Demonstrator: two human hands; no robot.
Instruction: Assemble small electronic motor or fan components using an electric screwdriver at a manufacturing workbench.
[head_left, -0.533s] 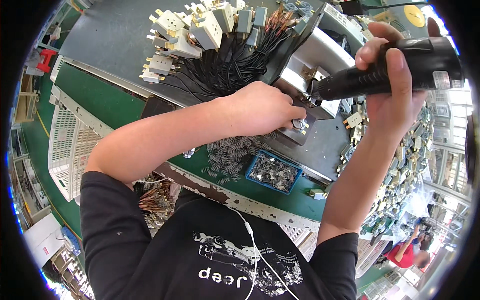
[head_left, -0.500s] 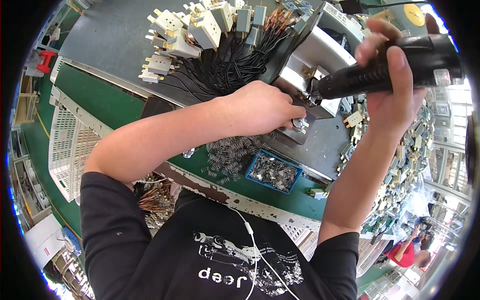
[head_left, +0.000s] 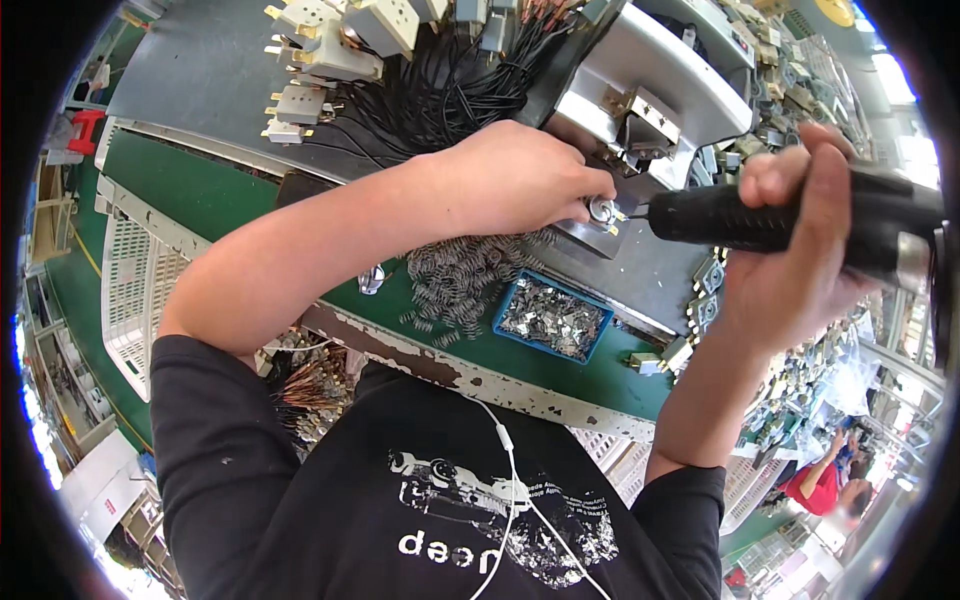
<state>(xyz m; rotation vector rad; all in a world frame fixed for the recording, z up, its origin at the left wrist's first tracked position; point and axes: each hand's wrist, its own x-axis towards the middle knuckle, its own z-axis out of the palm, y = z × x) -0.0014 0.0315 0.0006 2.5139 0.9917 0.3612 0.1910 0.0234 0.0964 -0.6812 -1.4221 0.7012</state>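
My left hand (head_left: 530, 180) reaches across the bench, fingers pinched on a small plug body (head_left: 603, 211) with gold prongs, which rests on a dark metal block. My right hand (head_left: 795, 235) is wrapped round a black electric screwdriver (head_left: 715, 215) held sideways. Its thin bit points left, with the tip close to the prong side of the plug body; whether they touch I cannot tell. Just beyond the block stands a silver metal machine (head_left: 655, 85) with a bracket-like feeder at its front.
A blue tray (head_left: 497, 325) of small metal pieces sits near me, beside a heap of springs (head_left: 450, 285). White and grey plugs (head_left: 335, 45) on black cords (head_left: 440, 100) lie at the far left. More plug parts (head_left: 715, 275) are piled at right. A person (head_left: 815, 485) in red is farther off.
The screwdriver has come away from the machine's front and down toward the plug body, its bit now by the prongs. My left hand still pinches the plug body at the block.
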